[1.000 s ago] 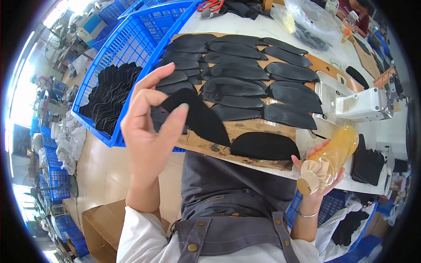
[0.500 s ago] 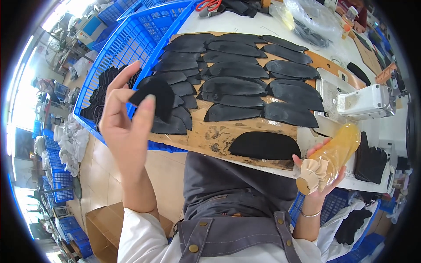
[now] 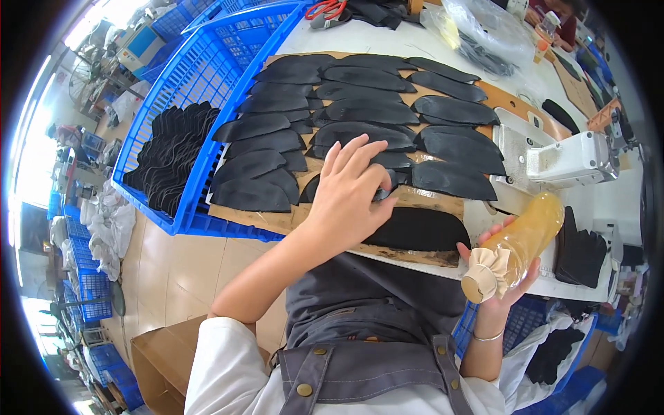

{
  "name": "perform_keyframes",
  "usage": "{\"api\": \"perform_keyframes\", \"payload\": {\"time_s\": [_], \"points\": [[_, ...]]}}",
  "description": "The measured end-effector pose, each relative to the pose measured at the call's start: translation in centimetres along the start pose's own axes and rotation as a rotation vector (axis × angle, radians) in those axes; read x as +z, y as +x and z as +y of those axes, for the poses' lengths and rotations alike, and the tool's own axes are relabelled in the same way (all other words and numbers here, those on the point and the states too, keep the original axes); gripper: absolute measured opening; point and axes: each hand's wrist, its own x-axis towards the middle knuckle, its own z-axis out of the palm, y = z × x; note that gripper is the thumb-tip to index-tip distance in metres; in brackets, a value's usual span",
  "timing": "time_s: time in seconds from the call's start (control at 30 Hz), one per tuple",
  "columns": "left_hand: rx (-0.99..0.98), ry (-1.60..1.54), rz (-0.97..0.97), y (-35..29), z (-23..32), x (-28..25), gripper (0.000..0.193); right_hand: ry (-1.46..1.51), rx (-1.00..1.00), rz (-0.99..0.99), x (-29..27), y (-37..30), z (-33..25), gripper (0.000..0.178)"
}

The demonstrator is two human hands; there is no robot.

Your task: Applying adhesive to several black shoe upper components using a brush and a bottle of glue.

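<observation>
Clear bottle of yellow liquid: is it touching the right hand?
Touching: the head view shows the clear bottle lying in the right hand, which shows along both its sides.

White table topped with a flat brown board of black pieces.
The white tabletop (image 3: 384, 41) carries the tan-brown flat board (image 3: 449, 203), on which glossy black leaf-shaped pieces (image 3: 366, 111) lie in overlapping rows; a matte black half-oval piece (image 3: 422, 229) lies by its near edge. Beyond the board, directly on the table, rest red-handled scissors (image 3: 326, 10), black fabric scraps (image 3: 377, 11) and a crumpled clear plastic bag (image 3: 477, 29); at right sits a stack of black curved pieces (image 3: 581, 252).
</observation>
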Motion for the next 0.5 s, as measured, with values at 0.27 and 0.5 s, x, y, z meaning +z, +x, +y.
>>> {"api": "perform_keyframes", "payload": {"time_s": [0.27,0.5], "points": [[0.047,-0.020,-0.113,0.6,-1.0,-0.5,0.023,-0.016,-0.008,0.021,-0.1,-0.1,0.0,0.072],[0.091,0.085,-0.113,0.7,-1.0,-0.8,0.026,-0.037,0.001,0.020,-0.3,-0.1,-0.1,0.073]]}}
